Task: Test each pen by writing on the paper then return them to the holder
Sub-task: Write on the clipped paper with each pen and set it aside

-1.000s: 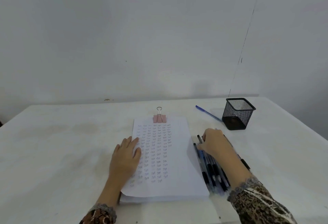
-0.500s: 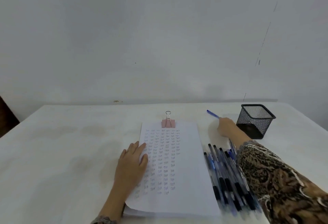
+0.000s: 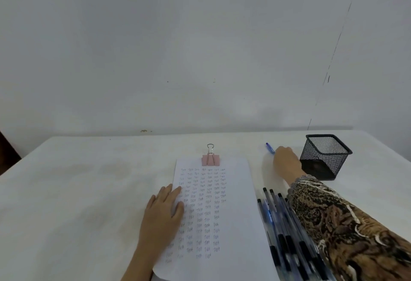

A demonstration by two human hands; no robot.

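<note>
Head view gives us a white counter (image 3: pixel 89 191) with a clipped stack of paper (image 3: pixel 238 225) in the middle, most of it covered in small rows of test words. A row of pens (image 3: pixel 278 225) lies just beside its right edge, and the mesh holder (image 3: pixel 324 158) stands empty at the far right. Our left hand (image 3: pixel 163 211) lies flat, fingers straight, pressing the paper's left edge. Our right hand (image 3: pixel 285 160) is stretched out between paper and holder, over the near end of a lone blue pen (image 3: pixel 269 147), whose far end sticks out beyond the knuckles. The fingers are hidden, so we cannot tell whether they grip it or only touch it. A pink clip (image 3: pixel 210 159) pinches the top of the stack. We judge the risks this way: a weak pinch could send the pen rolling off across the counter, the patterned sleeve (image 3: pixel 333 220) lies over the row and could drag those pens askew as we pull back, and the wrist sits close enough to the light holder to tip it.
</note>
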